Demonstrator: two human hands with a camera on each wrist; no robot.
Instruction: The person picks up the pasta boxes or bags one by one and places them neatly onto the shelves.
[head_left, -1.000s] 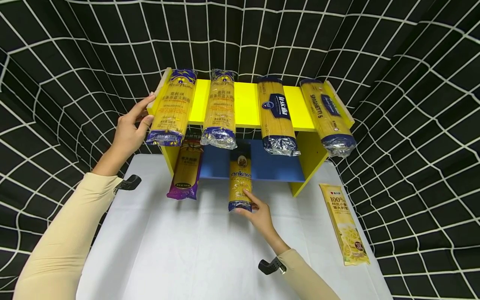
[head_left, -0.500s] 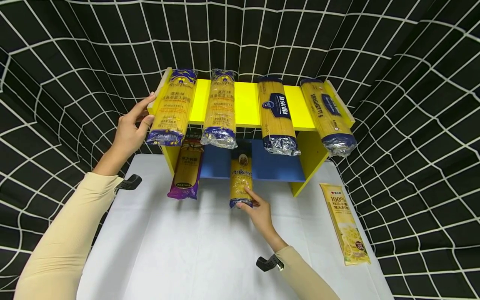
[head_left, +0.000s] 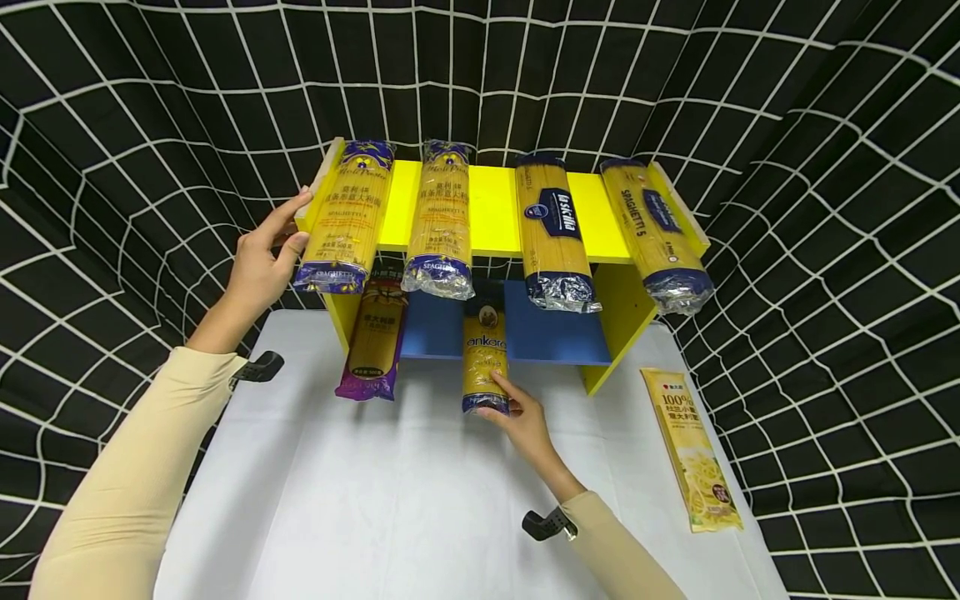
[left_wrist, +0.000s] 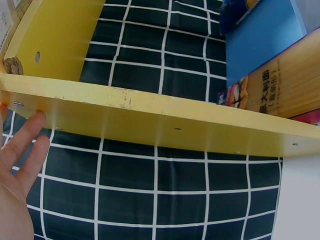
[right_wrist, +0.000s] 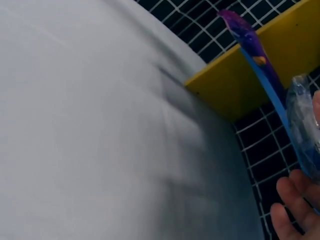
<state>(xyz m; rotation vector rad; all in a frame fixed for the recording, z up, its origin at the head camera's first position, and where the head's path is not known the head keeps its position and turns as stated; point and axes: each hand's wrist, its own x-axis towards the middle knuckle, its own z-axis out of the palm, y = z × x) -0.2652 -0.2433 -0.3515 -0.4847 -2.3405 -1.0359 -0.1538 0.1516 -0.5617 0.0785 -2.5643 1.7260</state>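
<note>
My right hand (head_left: 528, 423) pinches the lower front end of a yellow spaghetti pack (head_left: 485, 360) marked "ankara". This pack lies on the blue lower board (head_left: 555, 329) of a yellow shelf, and its front end sticks out past the board's edge. The right wrist view shows its crinkled clear end (right_wrist: 301, 102) between thumb and fingers (right_wrist: 295, 200). At the shelf's left side panel (left_wrist: 165, 120) is my left hand (head_left: 262, 265), its fingertips touching the panel's outer face and edge. A purple-ended spaghetti pack (head_left: 372, 337) lies at the lower board's left.
On the yellow top board (head_left: 493, 208) lie several spaghetti packs, including a "la sicilia" one (head_left: 557, 237), overhanging the front. A flat yellow pasta pack (head_left: 692, 454) rests on the white table (head_left: 420, 517) at right. Black gridded cloth (head_left: 480, 75) surrounds the table.
My right hand has moved the ankara pack slightly back and to the right on the lower board. The left hand stays at the side panel.
</note>
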